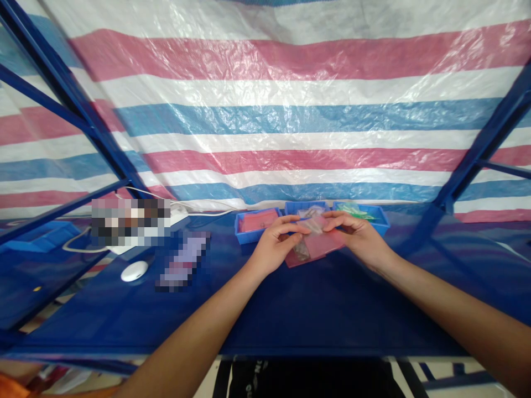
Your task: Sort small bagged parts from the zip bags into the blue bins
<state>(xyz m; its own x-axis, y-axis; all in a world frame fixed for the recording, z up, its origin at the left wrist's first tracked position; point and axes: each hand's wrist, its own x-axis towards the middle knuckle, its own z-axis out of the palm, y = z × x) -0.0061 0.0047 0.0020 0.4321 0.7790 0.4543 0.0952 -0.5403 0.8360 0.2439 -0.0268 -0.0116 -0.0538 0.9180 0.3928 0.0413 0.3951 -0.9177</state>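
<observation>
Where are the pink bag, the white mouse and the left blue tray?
pink bag (320, 247): head view, middle of its flat face.
white mouse (134, 271): head view, its rounded top.
left blue tray (248, 237): head view, its front wall.

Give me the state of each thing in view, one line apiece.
pink bag: held between both hands, over the table.
left hand: shut on its top edge.
right hand: shut on its other side.
left tray: holds pink bags.
middle tray: holds clear bags.
right tray: holds green bags.
white oval object: lying untouched.
</observation>
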